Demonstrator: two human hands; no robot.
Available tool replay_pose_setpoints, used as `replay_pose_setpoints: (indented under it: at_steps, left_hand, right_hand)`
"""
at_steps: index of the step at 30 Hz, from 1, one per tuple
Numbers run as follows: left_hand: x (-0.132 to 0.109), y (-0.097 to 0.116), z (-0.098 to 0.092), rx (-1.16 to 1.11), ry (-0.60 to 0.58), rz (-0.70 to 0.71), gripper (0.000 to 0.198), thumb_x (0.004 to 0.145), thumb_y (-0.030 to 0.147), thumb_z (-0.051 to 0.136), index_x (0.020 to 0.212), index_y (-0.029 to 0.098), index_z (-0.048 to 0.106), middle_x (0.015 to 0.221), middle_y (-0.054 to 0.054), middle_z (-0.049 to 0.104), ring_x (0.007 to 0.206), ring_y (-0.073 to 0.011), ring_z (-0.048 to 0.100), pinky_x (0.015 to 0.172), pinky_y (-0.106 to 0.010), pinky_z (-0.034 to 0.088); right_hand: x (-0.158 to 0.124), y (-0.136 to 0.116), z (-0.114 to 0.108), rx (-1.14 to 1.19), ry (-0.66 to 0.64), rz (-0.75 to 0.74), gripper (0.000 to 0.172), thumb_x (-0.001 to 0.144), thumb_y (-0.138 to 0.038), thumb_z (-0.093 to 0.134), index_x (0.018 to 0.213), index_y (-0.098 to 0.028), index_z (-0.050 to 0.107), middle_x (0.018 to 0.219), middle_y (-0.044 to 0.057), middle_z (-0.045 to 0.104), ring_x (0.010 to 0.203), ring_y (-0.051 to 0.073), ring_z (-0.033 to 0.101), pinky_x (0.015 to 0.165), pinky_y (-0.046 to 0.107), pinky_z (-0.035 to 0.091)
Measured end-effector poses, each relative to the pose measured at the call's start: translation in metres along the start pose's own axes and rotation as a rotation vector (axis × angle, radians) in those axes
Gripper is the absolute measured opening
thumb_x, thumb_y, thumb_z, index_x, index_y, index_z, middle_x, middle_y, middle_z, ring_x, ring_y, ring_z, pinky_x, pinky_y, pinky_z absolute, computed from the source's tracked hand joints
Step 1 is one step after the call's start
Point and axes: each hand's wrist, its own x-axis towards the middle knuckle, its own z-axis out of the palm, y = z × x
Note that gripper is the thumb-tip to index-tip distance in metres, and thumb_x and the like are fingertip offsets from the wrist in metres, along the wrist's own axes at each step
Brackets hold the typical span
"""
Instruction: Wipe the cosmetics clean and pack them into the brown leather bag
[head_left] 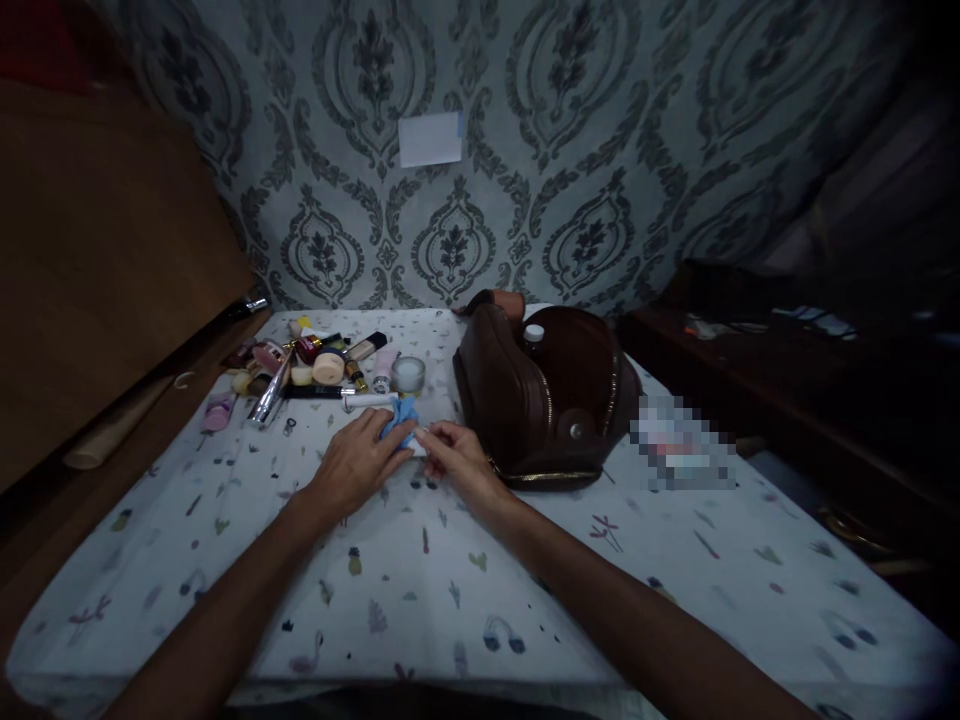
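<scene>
My left hand (358,458) is closed on a crumpled light-blue cloth (403,412), which bunches up between thumb and fingers. Close beside it, my right hand (463,462) makes a pinch at the cloth's right side. A small white item shows between the two hands, mostly covered by fingers, so its kind is unclear. Just behind the hands lies a slim white tube (367,401). A brown leather bag (495,400) stands right of my right hand, its zip undone, with a white-capped bottle (534,336) poking out of the opening.
Left of the hands is a pile of cosmetics, among them a silver tube (271,392), a round beige jar (328,369) and a pink bottle (218,411). A glass jar (408,375) stands behind the hands. Wooden furniture (112,260) borders the patterned tablecloth (420,610) on the left.
</scene>
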Motion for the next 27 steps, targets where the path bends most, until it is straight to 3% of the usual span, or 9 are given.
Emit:
replay_pose_setpoints:
  at_steps: [4,9,15,19,23,27]
  left_hand:
    - [0.001,-0.015,-0.006,0.0,-0.007,0.033,0.034,0.1,0.04,0.044,0.121,0.023,0.065,0.101,-0.01,0.063,0.093,-0.023,0.058,0.08,-0.035,0.05]
    - [0.0,-0.028,-0.012,-0.016,0.029,-0.044,0.034,0.101,0.036,0.042,0.112,0.021,0.07,0.099,-0.011,0.065,0.091,-0.0245,0.058,0.078,-0.036,0.049]
    - [0.002,0.001,-0.003,0.011,0.209,0.009,0.026,0.098,0.026,0.048,0.116,0.018,0.067,0.103,-0.012,0.062,0.098,-0.0249,0.056,0.082,-0.038,0.051]
    - [0.002,0.016,0.0,-0.084,0.261,0.036,0.027,0.097,0.017,0.048,0.12,0.018,0.062,0.106,-0.012,0.059,0.103,-0.0241,0.054,0.086,-0.037,0.051]
    - [0.001,0.016,0.001,-0.294,0.292,-0.127,0.023,0.097,0.02,0.048,0.117,0.02,0.06,0.105,-0.009,0.056,0.098,-0.0212,0.055,0.085,-0.035,0.05]
    - [0.002,0.016,0.001,-0.592,0.292,-0.372,0.009,0.095,0.026,0.052,0.101,0.021,0.057,0.093,-0.003,0.056,0.087,-0.0178,0.056,0.08,-0.031,0.048]
  right_hand:
    - [-0.002,-0.001,0.001,0.015,-0.006,0.047,0.046,0.065,-0.059,0.076,0.063,-0.019,0.053,0.042,-0.006,0.052,0.035,0.007,0.045,0.035,0.018,0.029]
    - [-0.001,0.0,0.002,0.094,0.024,0.092,0.043,0.065,-0.057,0.076,0.063,-0.018,0.055,0.049,-0.002,0.06,0.038,0.008,0.049,0.035,0.019,0.026]
    - [0.0,0.0,0.004,0.281,0.022,0.128,0.037,0.062,-0.047,0.08,0.07,-0.016,0.063,0.054,-0.001,0.063,0.042,0.008,0.052,0.037,0.017,0.029]
    - [-0.001,0.001,0.004,0.428,-0.024,0.155,0.03,0.066,-0.041,0.081,0.072,-0.017,0.064,0.057,-0.002,0.064,0.047,0.008,0.054,0.041,0.016,0.037]
    - [0.002,0.004,0.002,0.584,-0.076,0.191,0.023,0.071,-0.033,0.08,0.079,-0.017,0.065,0.065,-0.001,0.065,0.053,0.008,0.056,0.044,0.015,0.042]
    - [0.003,0.005,-0.001,0.682,-0.157,0.214,0.019,0.075,-0.027,0.079,0.084,-0.019,0.065,0.073,0.001,0.067,0.057,0.008,0.058,0.043,0.014,0.042]
